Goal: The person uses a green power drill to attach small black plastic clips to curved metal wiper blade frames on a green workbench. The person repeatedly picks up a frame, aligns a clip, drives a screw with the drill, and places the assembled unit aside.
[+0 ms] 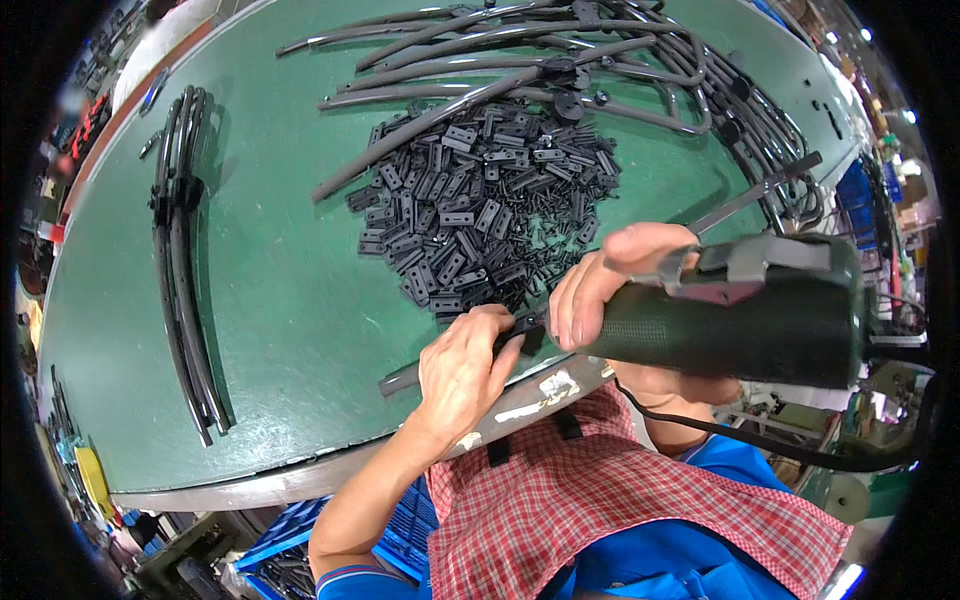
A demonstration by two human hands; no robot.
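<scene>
My right hand (592, 290) is wrapped round a thick, dark electric screwdriver (730, 335), which lies sideways with its cord at the right end. The tip of the screwdriver points toward my left hand (460, 365). That hand is closed on a dark grey metal tube (402, 379) at the front edge of the table. Between my left fingertips and the screwdriver tip sits a small black part (527, 322) against the tube; my fingers partly hide it. The tube slants past the screwdriver, its far end showing at the right.
Just beyond my hands lies a heap of black slotted blocks (455, 218) with loose screws (545, 228) on the green table (290, 300). Curved tube frames (450, 70) stretch across the back and right. Bundled tubes (180, 260) rest at the left. A blue crate (395, 530) stands below the edge.
</scene>
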